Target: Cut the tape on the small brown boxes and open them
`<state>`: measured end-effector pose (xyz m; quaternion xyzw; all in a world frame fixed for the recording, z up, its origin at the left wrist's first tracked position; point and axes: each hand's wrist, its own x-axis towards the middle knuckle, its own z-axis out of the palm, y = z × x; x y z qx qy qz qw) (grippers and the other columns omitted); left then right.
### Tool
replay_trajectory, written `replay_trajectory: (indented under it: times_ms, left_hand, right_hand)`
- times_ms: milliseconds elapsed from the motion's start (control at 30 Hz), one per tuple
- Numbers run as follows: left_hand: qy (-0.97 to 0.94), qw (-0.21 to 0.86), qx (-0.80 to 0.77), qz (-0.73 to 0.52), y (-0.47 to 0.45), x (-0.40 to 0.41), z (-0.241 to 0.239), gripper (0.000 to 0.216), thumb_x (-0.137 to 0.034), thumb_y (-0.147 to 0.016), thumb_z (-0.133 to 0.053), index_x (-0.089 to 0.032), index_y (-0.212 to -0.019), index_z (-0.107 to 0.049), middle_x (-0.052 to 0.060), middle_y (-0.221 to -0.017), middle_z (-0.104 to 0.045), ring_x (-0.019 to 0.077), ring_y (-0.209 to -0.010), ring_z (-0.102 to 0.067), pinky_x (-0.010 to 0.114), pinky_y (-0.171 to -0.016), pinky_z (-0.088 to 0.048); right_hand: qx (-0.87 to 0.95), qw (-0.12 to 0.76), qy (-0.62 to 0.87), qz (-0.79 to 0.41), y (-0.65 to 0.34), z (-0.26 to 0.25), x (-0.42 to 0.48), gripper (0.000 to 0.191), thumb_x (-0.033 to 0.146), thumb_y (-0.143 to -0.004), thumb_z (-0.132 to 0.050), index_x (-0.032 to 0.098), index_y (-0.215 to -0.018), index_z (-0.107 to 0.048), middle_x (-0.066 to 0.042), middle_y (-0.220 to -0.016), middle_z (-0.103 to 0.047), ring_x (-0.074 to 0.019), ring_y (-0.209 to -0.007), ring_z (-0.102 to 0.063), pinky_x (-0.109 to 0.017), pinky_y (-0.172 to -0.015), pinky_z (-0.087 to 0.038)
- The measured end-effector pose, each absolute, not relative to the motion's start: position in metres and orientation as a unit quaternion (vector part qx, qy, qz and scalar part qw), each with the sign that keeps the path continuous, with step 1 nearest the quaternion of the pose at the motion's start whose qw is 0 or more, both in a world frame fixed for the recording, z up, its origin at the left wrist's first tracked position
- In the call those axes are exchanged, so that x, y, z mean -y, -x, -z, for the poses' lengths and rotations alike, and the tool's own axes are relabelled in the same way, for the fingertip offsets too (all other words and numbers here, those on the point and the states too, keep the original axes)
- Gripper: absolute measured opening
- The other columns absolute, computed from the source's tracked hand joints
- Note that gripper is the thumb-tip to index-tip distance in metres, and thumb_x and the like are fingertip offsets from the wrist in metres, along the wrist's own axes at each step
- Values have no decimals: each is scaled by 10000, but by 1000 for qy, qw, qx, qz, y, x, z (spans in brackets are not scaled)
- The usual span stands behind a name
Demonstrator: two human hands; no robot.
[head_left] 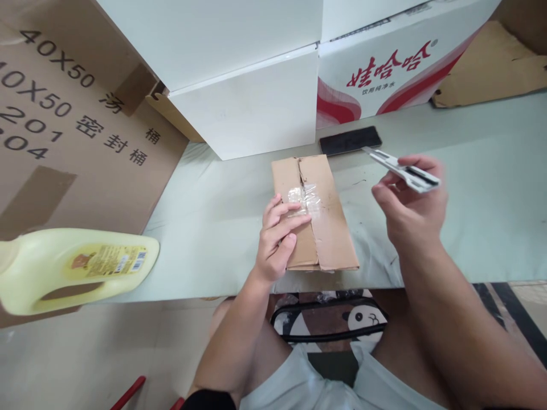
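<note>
A small brown cardboard box (335, 228) lies near the table's front edge, clear tape (313, 196) across its middle seam. The seam gapes slightly toward the far end. My left hand (276, 239) rests on the box's left part, fingers stretched out over the tape. To the right of the box and raised above the table, my right hand (412, 208) grips a white utility knife (401, 171). Its blade is out and points to the upper left, toward a black phone (350, 140) lying behind the box.
White boxes (252, 108) and a white carton with red print (384, 74) stand along the back of the pale green table (482, 188). Large brown cartons (85, 114) rise at left, with a yellow jug (106, 265) in front. A panda-patterned item (359, 319) is below the edge.
</note>
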<state>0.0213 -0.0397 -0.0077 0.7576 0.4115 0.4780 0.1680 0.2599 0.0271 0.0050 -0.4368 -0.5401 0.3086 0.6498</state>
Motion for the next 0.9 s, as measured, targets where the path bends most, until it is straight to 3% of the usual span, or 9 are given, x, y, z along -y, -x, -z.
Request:
replay_trajectory:
  times_ms: [133,200,267,367,433,500,600,767,900]
  left_hand:
    - [-767,149,-435,-448,-29,45,-1,374,-370,-1053,-430,-260,-1283,-703,83,-1361,-633,272,-1423,-492,575,-1285,-288]
    - [-773,136,-450,-425,-35,50,-6,378,-374,-1051,-433,-250,-1296,-692,94,-1377,-621,280,-1424,-494,580,-1283,-288]
    - [-778,126,-462,-407,-40,53,-9,374,-366,-1050,-439,-241,-1302,-685,102,-1388,-610,277,-1417,-501,569,-1285,-286]
    - [-779,116,-469,-399,-46,56,-9,377,-357,-1050,-433,-234,-1309,-676,110,-1389,-600,268,-1400,-513,558,-1291,-270]
    - [-775,116,-468,-408,-49,56,-6,380,-354,-1050,-427,-226,-1311,-672,115,-1389,-595,261,-1390,-521,550,-1296,-257]
    - [-771,117,-459,-426,-50,54,-3,377,-362,-1050,-428,-222,-1298,-674,115,-1379,-600,254,-1380,-530,531,-1296,-261]
    - [-772,112,-436,-449,-49,50,1,378,-384,-1054,-413,-246,-1295,-671,94,-1334,-637,245,-1340,-562,512,-1289,-279]
    - [-772,120,-426,-456,-48,47,2,387,-389,-1053,-404,-262,-1321,-652,75,-1314,-663,240,-1305,-583,498,-1292,-263]
    - [-768,123,-432,-457,-48,48,3,385,-413,-1050,-406,-256,-1302,-651,82,-1309,-660,249,-1307,-582,509,-1285,-273]
  right_hand:
    - [505,736,369,-261,-256,-28,-12,173,304,-884,-718,256,-849,-555,44,-734,-482,-123,-585,-534,-310,-580,-451]
    - [502,738,343,-292,-253,-44,2,109,301,-921,-694,258,-879,-603,35,-744,-522,-128,-578,-563,-322,-577,-484]
    - [526,694,353,-343,-248,-57,18,90,317,-965,-657,264,-1037,-661,18,-738,-599,-158,-623,-620,-323,-566,-512]
    - [588,579,397,-401,-242,-65,35,262,349,-999,-611,284,-1251,-628,-45,-979,-726,-206,-856,-719,-337,-643,-578]
    - [648,504,421,-386,-238,-64,37,254,349,-979,-626,261,-1218,-622,-66,-1043,-723,-207,-870,-718,-344,-680,-584]
    - [694,452,437,-351,-236,-60,34,182,341,-961,-628,237,-1110,-613,-50,-936,-705,-186,-763,-688,-335,-660,-554]
    - [714,421,445,-340,-234,-56,28,114,342,-985,-575,238,-1031,-585,-16,-824,-677,-164,-688,-654,-314,-632,-515]
    - [711,414,458,-337,-231,-57,29,216,375,-1014,-529,239,-1162,-609,-34,-902,-716,-174,-738,-682,-317,-676,-531]
    - [720,409,466,-311,-230,-59,29,217,358,-1003,-521,232,-1142,-630,-48,-914,-735,-192,-770,-700,-335,-711,-551]
